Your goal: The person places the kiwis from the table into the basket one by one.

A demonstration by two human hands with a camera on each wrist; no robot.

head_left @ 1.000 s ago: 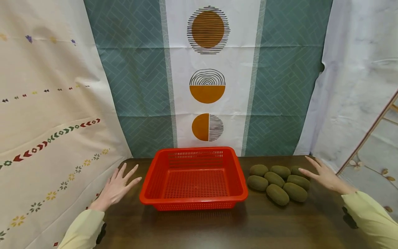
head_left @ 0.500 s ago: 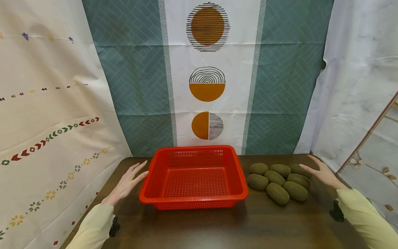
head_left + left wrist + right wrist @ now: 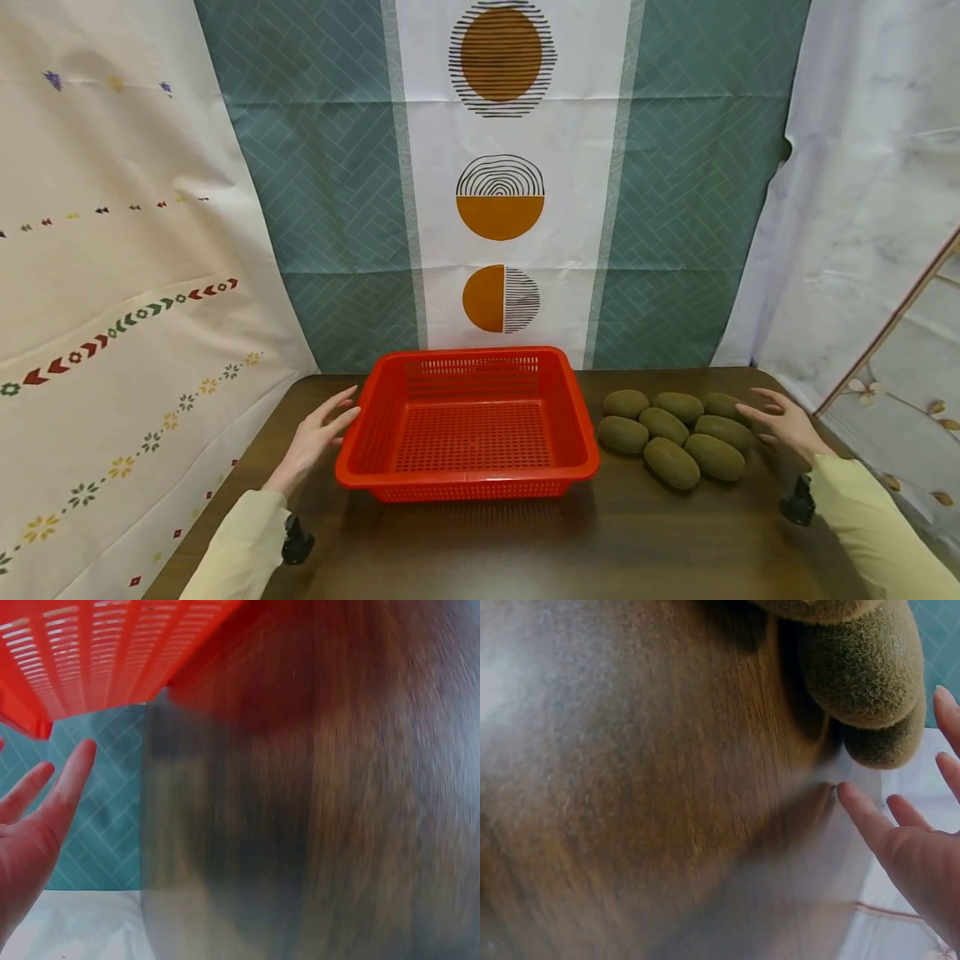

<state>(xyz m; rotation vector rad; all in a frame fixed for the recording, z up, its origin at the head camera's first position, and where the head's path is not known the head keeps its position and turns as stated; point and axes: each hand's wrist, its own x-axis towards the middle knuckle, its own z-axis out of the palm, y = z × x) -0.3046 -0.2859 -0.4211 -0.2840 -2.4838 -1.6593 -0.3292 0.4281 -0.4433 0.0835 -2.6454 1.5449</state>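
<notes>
A red plastic basket (image 3: 467, 481) with slotted walls and a mesh floor stands on the dark wooden table, with nothing inside it. My left hand (image 3: 309, 440) hovers at the basket's left rim, fingers spread and slightly bent; whether the fingertips touch the rim cannot be made out. In the left wrist view, the fingers (image 3: 69, 784) are just below the basket wall (image 3: 97, 660). Several fuzzy brown-green kiwis (image 3: 671, 463) lie grouped right of the basket. Beside their right edge is my right hand (image 3: 787, 427), holding nothing. The right wrist view has its thumb (image 3: 862, 814) close by the nearest kiwis (image 3: 866, 671).
The wooden table (image 3: 480, 554) reaches back to a teal and white patterned cloth (image 3: 337, 208). A cream embroidered cloth (image 3: 127, 333) hangs on the left, and a white marbled cloth (image 3: 862, 250) on the right. Dark wrist cameras (image 3: 297, 540) sit under both cuffs.
My left hand has moved right and closer to the basket's left rim. The right hand has lowered beside the kiwis, its fingers bending slightly. Basket and kiwis keep their places.
</notes>
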